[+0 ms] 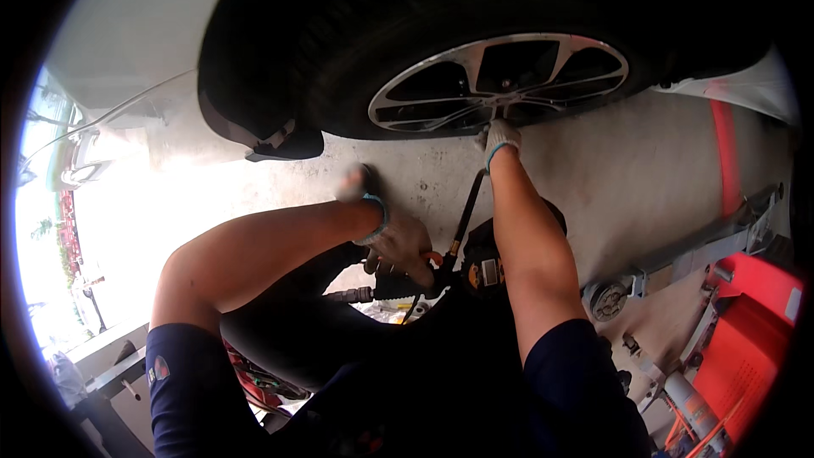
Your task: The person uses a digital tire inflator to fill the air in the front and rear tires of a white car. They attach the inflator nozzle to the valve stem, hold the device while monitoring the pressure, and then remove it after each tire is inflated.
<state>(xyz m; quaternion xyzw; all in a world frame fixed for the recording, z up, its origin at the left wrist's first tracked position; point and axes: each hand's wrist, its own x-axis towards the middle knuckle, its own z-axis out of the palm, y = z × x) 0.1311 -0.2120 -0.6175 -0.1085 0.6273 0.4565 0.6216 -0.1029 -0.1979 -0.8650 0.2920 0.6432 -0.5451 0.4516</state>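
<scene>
My left hand [402, 243], in a knit work glove with a blue-green cuff, grips a tire inflator handle [393, 286]. Beside it is the inflator's round digital gauge [488, 272], partly covered by my right forearm. A black rubber hose [469, 210] with a brass fitting runs from the inflator up behind my right wrist. Gloved too, my right hand [500, 136] has curled fingers at the lower edge of an alloy wheel [502, 100]; the hose's end is hidden there. The tire [343, 83] surrounds the wheel, inside the dark wheel arch of a light-coloured car [146, 25].
The concrete floor [610, 159] carries a red painted stripe [725, 159]. At right lie a metal beam with a round pad [607, 300] and red equipment [744, 343] with a grey cylinder [693, 404]. A metal frame [114, 375] stands lower left. My dark-trousered knee [286, 324] is bent below.
</scene>
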